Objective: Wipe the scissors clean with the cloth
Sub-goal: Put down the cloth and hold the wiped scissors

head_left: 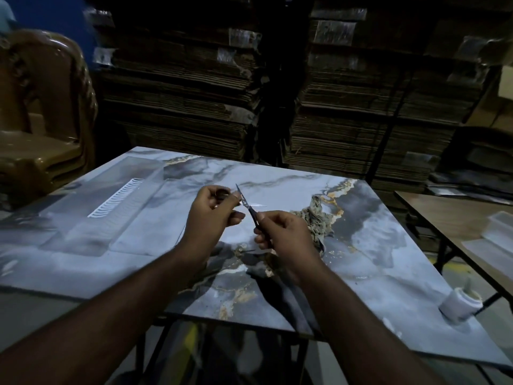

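Small scissors (245, 202) with dark handles are held above the marble-patterned table (388, 262), blades pointing up and to the left. My right hand (280, 234) grips them by the handle end. My left hand (213, 207) is just left of the blades, fingers curled round a small dark round object (222, 193), with its fingertips close to the blade tip. The crumpled, stained cloth (316, 218) lies on the table right of my right hand, and neither hand touches it.
A clear plastic tray (111, 207) lies on the table's left part. A white roll (460, 304) sits near the right corner. Stacked brown chairs (41, 120) stand at the left, tall cardboard stacks (180, 93) behind, and a second table (458, 218) to the right.
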A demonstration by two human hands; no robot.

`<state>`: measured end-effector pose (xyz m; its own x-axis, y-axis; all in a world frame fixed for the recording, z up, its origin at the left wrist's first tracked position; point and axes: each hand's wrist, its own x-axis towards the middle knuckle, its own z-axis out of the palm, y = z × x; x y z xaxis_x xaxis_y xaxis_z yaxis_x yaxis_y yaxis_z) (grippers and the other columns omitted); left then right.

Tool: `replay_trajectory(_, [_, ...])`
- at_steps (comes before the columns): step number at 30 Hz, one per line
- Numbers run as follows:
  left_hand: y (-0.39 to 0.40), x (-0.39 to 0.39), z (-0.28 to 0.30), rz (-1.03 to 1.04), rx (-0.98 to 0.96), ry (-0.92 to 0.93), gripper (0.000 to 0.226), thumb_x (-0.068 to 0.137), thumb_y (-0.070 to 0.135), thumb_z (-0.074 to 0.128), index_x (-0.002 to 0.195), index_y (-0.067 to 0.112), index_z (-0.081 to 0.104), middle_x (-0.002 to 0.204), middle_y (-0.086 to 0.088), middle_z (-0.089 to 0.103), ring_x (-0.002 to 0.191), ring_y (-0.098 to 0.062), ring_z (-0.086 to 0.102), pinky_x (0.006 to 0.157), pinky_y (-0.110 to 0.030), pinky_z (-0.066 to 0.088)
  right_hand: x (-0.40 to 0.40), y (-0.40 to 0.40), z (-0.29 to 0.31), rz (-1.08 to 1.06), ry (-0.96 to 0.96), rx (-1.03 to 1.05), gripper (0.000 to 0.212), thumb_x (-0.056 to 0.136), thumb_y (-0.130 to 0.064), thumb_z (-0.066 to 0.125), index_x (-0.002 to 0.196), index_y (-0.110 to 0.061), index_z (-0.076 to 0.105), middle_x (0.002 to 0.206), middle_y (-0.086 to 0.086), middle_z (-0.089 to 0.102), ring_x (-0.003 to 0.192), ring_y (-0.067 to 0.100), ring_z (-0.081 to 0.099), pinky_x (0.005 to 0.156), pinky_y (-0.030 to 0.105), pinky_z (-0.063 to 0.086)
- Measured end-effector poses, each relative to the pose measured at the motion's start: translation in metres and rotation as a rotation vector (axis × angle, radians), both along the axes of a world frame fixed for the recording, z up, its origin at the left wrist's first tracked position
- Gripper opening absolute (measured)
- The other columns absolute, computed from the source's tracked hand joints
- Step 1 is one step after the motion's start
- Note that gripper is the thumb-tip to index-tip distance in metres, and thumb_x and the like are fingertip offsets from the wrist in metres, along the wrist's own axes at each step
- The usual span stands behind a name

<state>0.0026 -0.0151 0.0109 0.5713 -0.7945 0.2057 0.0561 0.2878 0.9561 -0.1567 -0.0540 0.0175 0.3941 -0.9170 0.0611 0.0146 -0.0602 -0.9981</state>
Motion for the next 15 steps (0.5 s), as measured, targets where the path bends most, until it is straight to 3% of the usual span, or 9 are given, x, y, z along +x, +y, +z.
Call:
replay_trajectory(3, [0.007, 0.015, 0.0, 0.071, -0.028, -0.079, 0.012, 0.102, 0.019, 0.065, 0.111, 0.018, 0.072, 0.094, -0.005, 0.078, 0.069, -0.018, 0.074, 0.074, -0.032, 0.064, 0.008, 0.003, 0.001, -0.027, 0.02, -0.061, 0.013, 0.104, -0.009, 0.063, 0.1, 0.001, 0.071, 0.073, 0.009, 0.067, 0.05, 0.005, 0.062, 0.052, 0.02, 0.055])
replay_trajectory(7, [0.015, 0.022, -0.003, 0.096, 0.012, -0.105, 0.021, 0.102, 0.022, 0.066, 0.112, 0.007, 0.077, 0.088, -0.005, 0.082, 0.078, -0.024, 0.075, 0.075, -0.032, 0.063, 0.028, 0.007, 0.001, -0.133, -0.062, -0.042, 0.012, 0.101, -0.014, 0.069, 0.098, -0.003, 0.073, 0.073, 0.011, 0.071, 0.056, 0.012, 0.067, 0.059, 0.025, 0.061])
replay_trajectory(11, [0.024, 0.018, -0.006, 0.047, 0.01, -0.09, 0.019, 0.103, 0.021, 0.063, 0.107, 0.011, 0.079, 0.09, -0.009, 0.082, 0.084, -0.025, 0.079, 0.078, -0.034, 0.064, 0.052, 0.018, -0.002, -0.131, -0.195, 0.048, 0.021, 0.101, -0.017, 0.07, 0.103, 0.004, 0.072, 0.074, 0.01, 0.072, 0.057, 0.014, 0.068, 0.063, 0.026, 0.062])
replay_trajectory(15, [0.03, 0.025, -0.004, 0.052, 0.008, -0.061, 0.017, 0.102, 0.019, 0.065, 0.099, 0.016, 0.081, 0.083, -0.003, 0.082, 0.072, -0.014, 0.077, 0.068, -0.027, 0.06, 0.073, 0.027, -0.002, -0.077, -0.214, 0.119, 0.017, 0.101, -0.017, 0.07, 0.099, 0.0, 0.073, 0.081, 0.011, 0.076, 0.064, 0.016, 0.072, 0.064, 0.023, 0.063])
